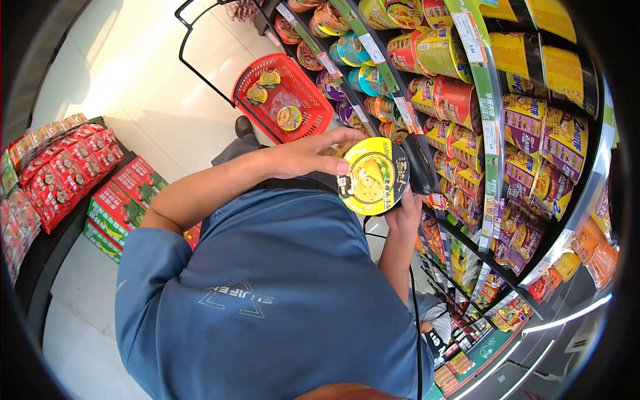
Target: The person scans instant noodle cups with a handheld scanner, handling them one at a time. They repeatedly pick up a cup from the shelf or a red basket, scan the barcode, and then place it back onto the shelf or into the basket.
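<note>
Left hand (310, 155) is up at chest height, fingers clamped on the rim of a yellow noodle bowl (373, 177), lid tilted toward the camera. The bowl is in the air, just in front of the shelves (490, 100). Its lid shows a bowl of noodles, bold Chinese characters along the upper edge that I can't make out, and a small dark label at the left rim.

Right hand (404, 215) comes up from below, mostly hidden behind the bowl and wrapped around a black scanner (419, 165) that touches the bowl's right edge. A black cable (416, 320) trails down past the blue shirt (267, 293), whose pale triangle logo has lettering too distorted to read.

The shelves are packed with cup noodles in red, yellow, teal and orange, with purple packets (527, 123) below. The price tags (467, 37) on the green shelf edges are too small to read.

A red shopping basket (312, 100) sits on the floor (153, 80) by the shelf foot, with three round-lidded bowls inside. At far left are red packets (67, 160) and red-and-green boxes (123, 200), cut off by the lens edge.
</note>
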`<state>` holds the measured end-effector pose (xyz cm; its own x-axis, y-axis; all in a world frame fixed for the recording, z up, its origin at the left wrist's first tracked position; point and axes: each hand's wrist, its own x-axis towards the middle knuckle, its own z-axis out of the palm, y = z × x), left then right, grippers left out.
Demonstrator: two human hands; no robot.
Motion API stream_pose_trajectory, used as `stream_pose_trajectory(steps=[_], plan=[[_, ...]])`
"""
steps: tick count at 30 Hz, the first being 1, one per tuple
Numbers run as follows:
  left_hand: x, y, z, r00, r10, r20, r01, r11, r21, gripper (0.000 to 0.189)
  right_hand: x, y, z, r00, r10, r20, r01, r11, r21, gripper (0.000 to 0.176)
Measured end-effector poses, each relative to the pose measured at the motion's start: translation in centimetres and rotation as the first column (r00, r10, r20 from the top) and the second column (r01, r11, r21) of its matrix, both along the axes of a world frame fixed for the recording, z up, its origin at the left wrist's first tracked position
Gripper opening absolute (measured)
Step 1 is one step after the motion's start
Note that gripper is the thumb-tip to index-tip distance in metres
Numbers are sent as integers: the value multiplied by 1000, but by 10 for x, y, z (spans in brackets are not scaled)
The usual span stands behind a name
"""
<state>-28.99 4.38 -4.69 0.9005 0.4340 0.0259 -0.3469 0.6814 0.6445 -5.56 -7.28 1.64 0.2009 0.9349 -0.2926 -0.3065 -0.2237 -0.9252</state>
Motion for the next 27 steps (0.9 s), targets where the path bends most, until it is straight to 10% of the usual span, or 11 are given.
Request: stream_pose_trajectory(steps=[27], plan=[[-1,-4,-3,996,-43,76,76,859,-506,85,-20,26,14,992,-40,118,47,997,-57,47]])
